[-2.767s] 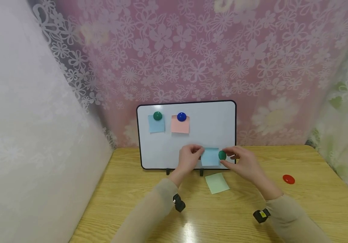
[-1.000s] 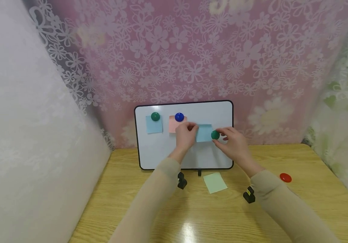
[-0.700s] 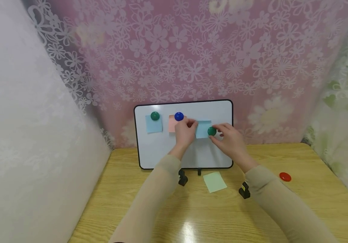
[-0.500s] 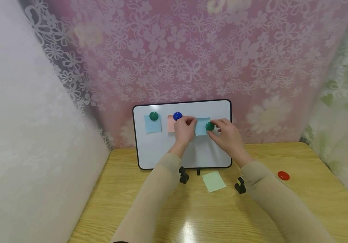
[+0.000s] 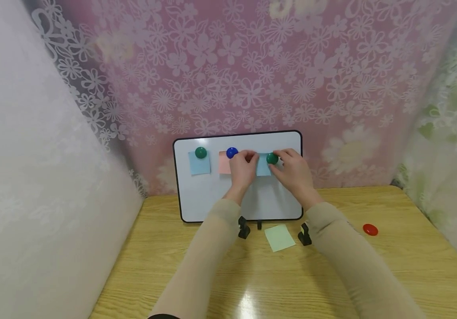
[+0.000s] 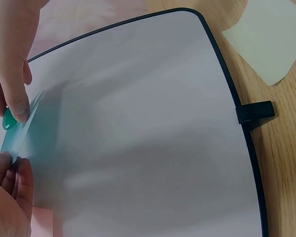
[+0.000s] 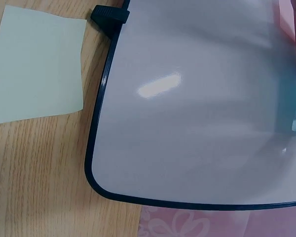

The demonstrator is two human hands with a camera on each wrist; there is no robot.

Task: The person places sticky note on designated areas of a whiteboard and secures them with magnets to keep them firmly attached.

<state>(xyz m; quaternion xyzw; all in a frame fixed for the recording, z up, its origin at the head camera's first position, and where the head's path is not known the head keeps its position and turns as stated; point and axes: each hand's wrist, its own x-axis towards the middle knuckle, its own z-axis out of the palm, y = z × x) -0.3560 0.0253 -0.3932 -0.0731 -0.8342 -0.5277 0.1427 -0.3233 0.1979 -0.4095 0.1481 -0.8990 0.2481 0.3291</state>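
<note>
In the head view my left hand [image 5: 243, 170] pinches the left edge of a blue sticky note [image 5: 263, 165], held up against the right half of a small whiteboard [image 5: 212, 199]. My right hand [image 5: 295, 173] holds a round green magnet [image 5: 272, 158] between thumb and fingers over the note's upper right part. Seen from the left wrist, the note [image 6: 24, 128] stands slightly off the board at its lower edge, with the magnet [image 6: 9, 120] close on its front. A pink note [image 5: 224, 163] under a blue magnet [image 5: 231, 153] is partly hidden behind my left hand.
Another blue note [image 5: 199, 165] hangs at the board's upper left under a green magnet [image 5: 201, 153]. On the wooden table [image 5: 152, 266] lie a pale green note [image 5: 279, 238], in front of the board, and a red magnet [image 5: 370, 229] to the right. Black feet [image 5: 259, 225] support the board.
Both hands have moved the blue note up the board from its lower edge, beside the pink note. The green magnet has shifted from the note's right edge inward and up.
</note>
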